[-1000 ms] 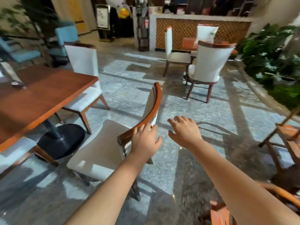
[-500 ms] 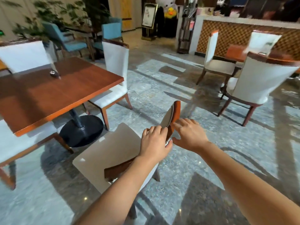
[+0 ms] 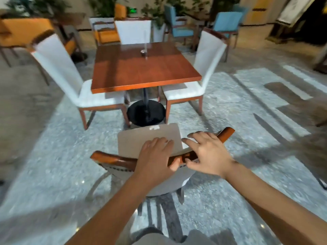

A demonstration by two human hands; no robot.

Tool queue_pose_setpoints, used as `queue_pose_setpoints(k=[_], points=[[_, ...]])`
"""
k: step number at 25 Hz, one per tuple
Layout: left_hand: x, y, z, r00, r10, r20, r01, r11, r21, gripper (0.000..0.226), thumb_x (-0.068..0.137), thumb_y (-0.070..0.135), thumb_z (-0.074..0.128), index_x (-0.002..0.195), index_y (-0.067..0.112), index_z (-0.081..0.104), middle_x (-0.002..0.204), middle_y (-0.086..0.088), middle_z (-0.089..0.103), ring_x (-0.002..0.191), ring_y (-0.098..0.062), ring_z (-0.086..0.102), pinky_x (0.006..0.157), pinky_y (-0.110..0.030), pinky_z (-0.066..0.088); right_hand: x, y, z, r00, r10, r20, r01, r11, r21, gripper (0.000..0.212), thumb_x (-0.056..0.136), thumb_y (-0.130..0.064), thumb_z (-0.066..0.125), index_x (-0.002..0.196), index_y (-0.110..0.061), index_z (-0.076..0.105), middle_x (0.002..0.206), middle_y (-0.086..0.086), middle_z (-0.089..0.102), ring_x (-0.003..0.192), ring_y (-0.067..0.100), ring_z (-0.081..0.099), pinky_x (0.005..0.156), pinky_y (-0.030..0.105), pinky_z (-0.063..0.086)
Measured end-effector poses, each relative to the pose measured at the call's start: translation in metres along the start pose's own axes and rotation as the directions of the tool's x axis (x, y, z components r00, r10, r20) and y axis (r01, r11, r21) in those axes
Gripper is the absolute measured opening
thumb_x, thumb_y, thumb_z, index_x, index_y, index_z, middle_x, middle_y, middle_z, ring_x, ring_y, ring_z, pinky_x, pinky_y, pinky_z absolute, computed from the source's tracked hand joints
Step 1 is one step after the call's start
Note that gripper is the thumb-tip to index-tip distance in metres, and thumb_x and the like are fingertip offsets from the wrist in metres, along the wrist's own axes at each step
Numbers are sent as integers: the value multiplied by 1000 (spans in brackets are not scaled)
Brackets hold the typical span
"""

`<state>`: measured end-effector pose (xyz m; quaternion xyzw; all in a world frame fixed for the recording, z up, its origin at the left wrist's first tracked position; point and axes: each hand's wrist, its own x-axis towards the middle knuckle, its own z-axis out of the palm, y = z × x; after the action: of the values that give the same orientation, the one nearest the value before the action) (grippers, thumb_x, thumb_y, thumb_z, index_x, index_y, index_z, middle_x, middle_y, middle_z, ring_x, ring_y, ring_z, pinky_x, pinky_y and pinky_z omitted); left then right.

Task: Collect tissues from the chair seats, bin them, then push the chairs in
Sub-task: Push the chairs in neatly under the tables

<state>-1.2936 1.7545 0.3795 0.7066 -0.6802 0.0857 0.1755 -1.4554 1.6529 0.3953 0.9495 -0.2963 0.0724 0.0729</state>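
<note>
A cream-seated chair point(image 3: 138, 138) with a curved wooden top rail point(image 3: 113, 159) stands just in front of me, facing the square wooden table point(image 3: 141, 68). My left hand point(image 3: 155, 156) grips the middle of the rail, thumb under it. My right hand point(image 3: 208, 152) lies on the rail further right, fingers spread and bent over it. The chair's seat is bare and stands short of the table's black round base point(image 3: 146, 112). No tissue is visible on any seat.
Two white chairs, one on the left point(image 3: 70, 80) and one on the right point(image 3: 200, 73), sit tucked at the table's sides, a third point(image 3: 133, 31) at the far side. A small stand point(image 3: 145, 50) sits on the table. Orange and blue chairs and plants stand behind.
The view has swung left so that the table is now straight ahead. Both hands closed onto the chair's top rail, and the chair turned to face the table.
</note>
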Motion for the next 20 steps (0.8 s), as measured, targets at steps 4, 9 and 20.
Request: queue_pose_setpoints(k=[4,9,20], points=[[-31,25,12,980,-194,37,190,977,95,54,71,50,45,104,12,65,98,-9,68,87,-29,64,75,-38,52,-17,9,11,992,-126,-11,127,990,67,59,63,-49,46,108,-15,63,99,9,69,89,29,64,76,38,53],[-43,39,18,964,-264,36,255,953,162,47,69,41,58,106,13,64,97,-7,67,92,-28,63,78,-38,51,-40,26,32,987,-145,-69,150,986,68,51,64,-36,62,110,-13,61,95,9,68,88,30,63,77,37,50],[-41,20,30,963,-261,-71,270,933,237,40,63,28,83,95,8,72,82,-12,73,78,-28,69,78,-43,55,-14,27,38,988,-145,-58,142,988,-60,33,57,-40,84,73,-17,67,61,3,65,51,25,61,48,28,49]])
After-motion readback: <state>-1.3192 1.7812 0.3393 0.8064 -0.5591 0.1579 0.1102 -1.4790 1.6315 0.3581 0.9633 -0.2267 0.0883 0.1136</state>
